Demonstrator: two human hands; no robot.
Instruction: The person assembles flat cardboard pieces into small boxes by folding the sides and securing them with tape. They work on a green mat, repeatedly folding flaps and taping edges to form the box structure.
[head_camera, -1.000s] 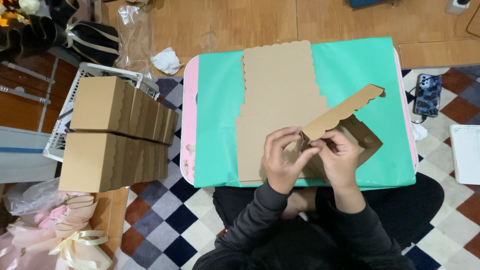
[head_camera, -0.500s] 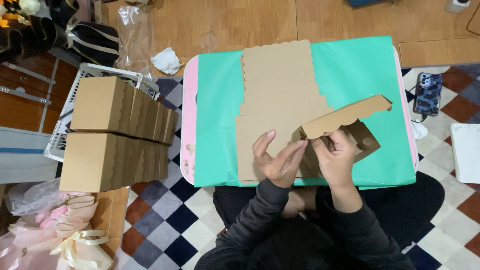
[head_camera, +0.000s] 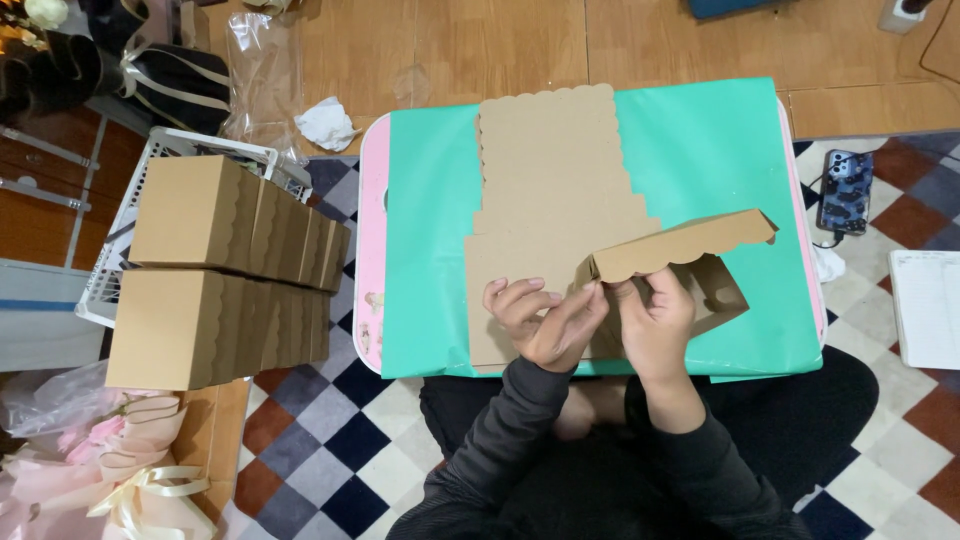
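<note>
while both hands work at the near edge of it, the low pink-edged table covered with a sheet of green paper (head_camera: 700, 140) spreads away beyond the fingers and fills the middle of the view. on that green sheet lies the flat brown cardboard box blank with scalloped edges (head_camera: 550, 190), its long panel running away from the fingertips toward the far edge of the table and its near part lying under both hands. well off to the left of the left hand, two rows of folded brown cardboard boxes with scalloped flaps (head_camera: 225, 270) stand stacked beside the table, the upper row resting on a white wire basket (head_camera: 180, 150). a raised scalloped cardboard flap (head_camera: 680, 245) of the blank stands tilted just beyond the fingertips and stretches away to the right of them. the right hand (head_camera: 655, 320) is closed on the near end of this flap, its fingers curled round the fold. the left hand (head_camera: 540, 320) touches the same fold from the left, its fingers half bent and pressed against the cardboard rather than wrapped round it. further right of the right hand, past the table edge, a dark smartphone in a patterned case (head_camera: 845, 190) lies on the checkered floor. far beyond the left fingers, a crumpled white paper (head_camera: 325, 125) lies on the wooden floor.
</note>
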